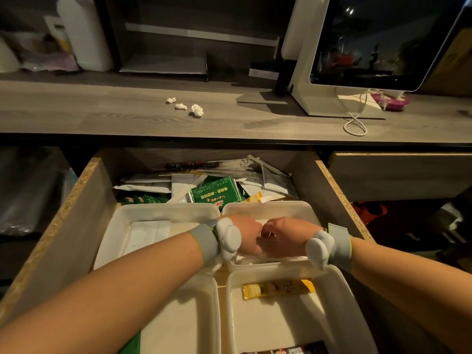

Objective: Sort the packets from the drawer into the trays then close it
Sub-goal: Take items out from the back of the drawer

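Note:
The wooden drawer point(76, 215) stands pulled out below the counter. Several white trays sit inside it. My left hand point(246, 235) and my right hand point(286, 238) meet, fingers curled, over the far right tray point(268, 208); what they hold is hidden, though white packets lie under them. The far left tray point(122, 226) holds flat white packets point(150, 233). A yellow stick packet point(278, 290) lies in the near right tray point(235, 315). At the drawer's back is a loose heap of white packets point(258, 175) and a green packet point(217, 192).
The near left tray point(204, 315) lies under my left forearm. On the counter above are crumpled tissue bits point(196, 109), a white screen on a stand point(383, 42) with a cable point(355, 123), and a white container point(84, 31). A shut drawer front point(398, 175) is at the right.

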{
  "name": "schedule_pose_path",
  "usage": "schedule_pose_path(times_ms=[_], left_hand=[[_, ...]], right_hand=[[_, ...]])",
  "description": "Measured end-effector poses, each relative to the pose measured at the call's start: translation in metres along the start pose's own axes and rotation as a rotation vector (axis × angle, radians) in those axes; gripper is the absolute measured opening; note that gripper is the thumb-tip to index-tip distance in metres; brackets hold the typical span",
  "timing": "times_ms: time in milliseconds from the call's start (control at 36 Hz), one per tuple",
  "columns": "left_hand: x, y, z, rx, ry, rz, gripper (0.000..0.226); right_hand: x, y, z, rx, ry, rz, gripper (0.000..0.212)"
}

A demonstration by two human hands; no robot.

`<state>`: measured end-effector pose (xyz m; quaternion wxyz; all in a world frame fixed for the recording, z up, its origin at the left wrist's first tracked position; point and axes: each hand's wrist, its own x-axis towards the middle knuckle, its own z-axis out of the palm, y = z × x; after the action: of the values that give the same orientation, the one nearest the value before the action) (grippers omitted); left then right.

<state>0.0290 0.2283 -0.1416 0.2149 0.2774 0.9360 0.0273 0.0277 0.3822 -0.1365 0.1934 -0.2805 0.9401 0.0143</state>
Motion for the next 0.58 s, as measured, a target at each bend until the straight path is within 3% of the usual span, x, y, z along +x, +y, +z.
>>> schedule_pose_path(times_ms=[83,139,222,306,389,472,583], left_hand=[[-0.005,0.001,-0.006,-0.03,-0.077,0.026,0.039],[-0.009,-0.006,-0.014,-0.079,-0.038,0.039,0.037],[-0.019,-0.025,-0.031,-0.24,0.158,0.065,0.022],[-0.026,-0.052,-0.044,-0.388,0.405,-0.02,0.012],[-0.024,-0.086,-0.049,-0.333,0.548,-0.195,0.028],[-0.023,-0.112,-0.049,-0.241,0.41,-0.389,0.057],[-0.017,-0.124,-0.04,-0.134,0.242,-0.396,0.063]], right_hand=[[-0.008,-0.007,-0.005,0.013,-0.023,-0.041,0.047],[-0.009,-0.005,-0.015,0.024,-0.012,-0.074,0.047],[-0.006,0.001,-0.045,0.072,0.088,-0.12,0.032],[0.005,0.013,-0.07,0.241,0.247,-0.014,0.024],[0.028,0.024,-0.078,0.321,0.327,0.109,0.025],[0.05,0.026,-0.076,0.267,0.292,0.175,0.026],[0.071,0.019,-0.069,0.221,0.243,0.192,0.033]])
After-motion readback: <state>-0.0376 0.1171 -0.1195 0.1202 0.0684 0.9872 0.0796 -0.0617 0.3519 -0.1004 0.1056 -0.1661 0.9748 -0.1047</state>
